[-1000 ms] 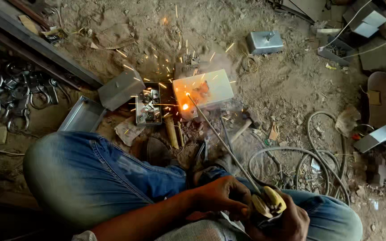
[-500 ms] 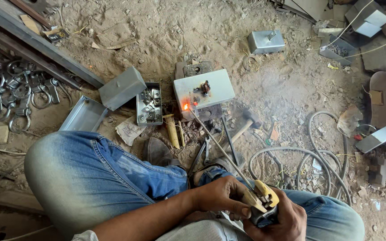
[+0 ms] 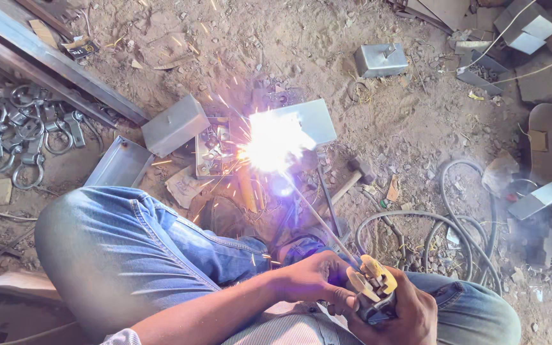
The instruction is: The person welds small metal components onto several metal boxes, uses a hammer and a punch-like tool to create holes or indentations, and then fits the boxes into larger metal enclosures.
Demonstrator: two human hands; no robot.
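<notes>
My right hand (image 3: 396, 314) grips a yellow-jawed electrode holder (image 3: 370, 285) at the bottom of the view. My left hand (image 3: 311, 280) rests against the holder from the left, fingers curled on it. A thin welding rod (image 3: 319, 220) runs up from the holder to a grey metal box (image 3: 311, 119) on the dirt. A bright white arc (image 3: 269, 142) burns at the rod's tip on the box's left edge, throwing sparks. My knees in blue jeans (image 3: 129, 249) frame the hands.
A second metal box (image 3: 175, 124) and a tray of small parts (image 3: 212, 142) lie left of the arc. Metal rings and shackles (image 3: 14, 131) sit far left. A hammer (image 3: 351, 179) and coiled cables (image 3: 455, 223) lie right. More boxes (image 3: 381, 59) sit beyond.
The small glow at the rod tip has flared into a large bright arc with sparks flying. Both hands stay on the holder in about the same place.
</notes>
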